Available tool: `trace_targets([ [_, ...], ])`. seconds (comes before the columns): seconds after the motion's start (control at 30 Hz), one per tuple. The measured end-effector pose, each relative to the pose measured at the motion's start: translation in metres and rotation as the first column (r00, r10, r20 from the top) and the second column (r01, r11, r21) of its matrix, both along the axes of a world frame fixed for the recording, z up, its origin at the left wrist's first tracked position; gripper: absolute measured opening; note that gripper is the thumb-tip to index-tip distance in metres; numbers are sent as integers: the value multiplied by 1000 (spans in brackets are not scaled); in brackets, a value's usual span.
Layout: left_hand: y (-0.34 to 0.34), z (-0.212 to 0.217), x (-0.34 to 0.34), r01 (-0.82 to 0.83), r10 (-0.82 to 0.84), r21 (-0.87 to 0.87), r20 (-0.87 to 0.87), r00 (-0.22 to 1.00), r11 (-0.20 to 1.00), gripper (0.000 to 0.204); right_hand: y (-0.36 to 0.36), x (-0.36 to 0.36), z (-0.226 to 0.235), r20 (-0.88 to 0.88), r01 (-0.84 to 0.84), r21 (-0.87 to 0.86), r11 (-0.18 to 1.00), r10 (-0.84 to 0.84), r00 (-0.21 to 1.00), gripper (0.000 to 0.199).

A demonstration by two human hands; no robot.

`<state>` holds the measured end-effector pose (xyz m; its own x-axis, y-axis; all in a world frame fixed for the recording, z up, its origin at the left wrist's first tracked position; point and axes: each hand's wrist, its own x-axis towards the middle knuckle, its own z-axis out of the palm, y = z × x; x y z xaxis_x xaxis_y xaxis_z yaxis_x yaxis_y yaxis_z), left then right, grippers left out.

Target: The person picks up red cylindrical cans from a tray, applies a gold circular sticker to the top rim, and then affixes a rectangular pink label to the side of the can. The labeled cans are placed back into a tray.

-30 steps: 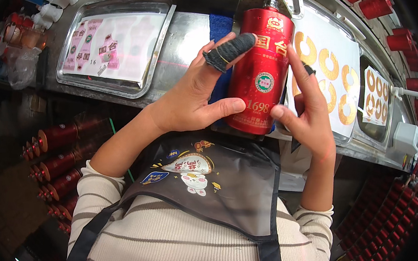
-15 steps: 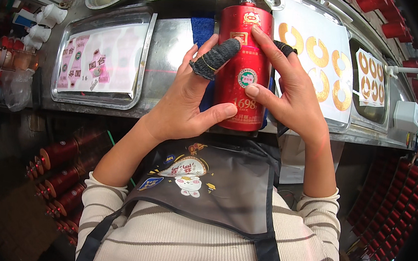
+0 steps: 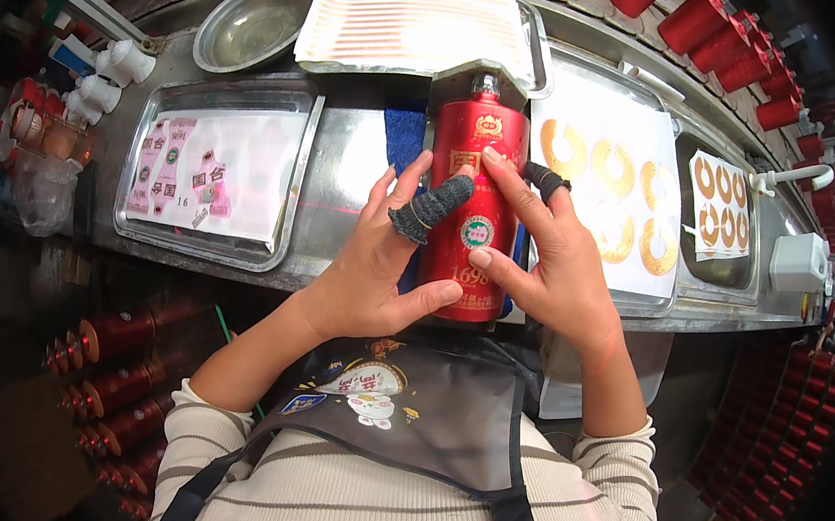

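Observation:
A glossy red bottle (image 3: 454,218) lies on its back at the bench's front edge, its clear neck pointing away from me. It bears a gold crest, a small gold square and a round green-and-white emblem (image 3: 477,232). My left hand (image 3: 377,262) is spread at its left side. A dark knitted sleeve covers the left index finger, whose tip touches the gold square; the thumb lies against the bottle's lower part. From the right, my right hand (image 3: 563,264) presses its index finger beside the square and its thumb beside the emblem. A dark wrap covers another right finger.
A metal tray (image 3: 286,213) with pink decal sheets stands left, under a round metal bowl (image 3: 251,24). Striped sheets (image 3: 415,29) lie behind the bottle, gold ring decals (image 3: 615,169) to its right. A sink (image 3: 718,274), white tap (image 3: 792,178) and racked red bottles (image 3: 120,327) surround the bench.
The bench, bottle and hands sit lower in the picture, and more of the far side shows. Both hands keep nearly the same places on the bottle.

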<state>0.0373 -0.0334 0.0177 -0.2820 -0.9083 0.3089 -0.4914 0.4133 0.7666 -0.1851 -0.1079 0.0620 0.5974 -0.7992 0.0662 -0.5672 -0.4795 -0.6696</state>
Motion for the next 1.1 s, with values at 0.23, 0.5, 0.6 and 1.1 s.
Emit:
trace_targets([
  [0.23,-2,-4,1,16,-15,16,-26,1000,1000,89,0,1,5,-42,25,46,999,-23,999,79],
  [0.5,-3,4,4,29,-28,50,-18,999,998,90,0,2,10,-91,36,118,992,-25,996,81],
  [0.6,-2,1,2,23,-21,49,-40,999,999,90,2,1,6,-62,32,86,996,-26,998,88],
  [1.1,-9,-6,3,3,-1,28,-68,998,1000,94,1,1,10,-116,48,147,988,-30,993,88],
])
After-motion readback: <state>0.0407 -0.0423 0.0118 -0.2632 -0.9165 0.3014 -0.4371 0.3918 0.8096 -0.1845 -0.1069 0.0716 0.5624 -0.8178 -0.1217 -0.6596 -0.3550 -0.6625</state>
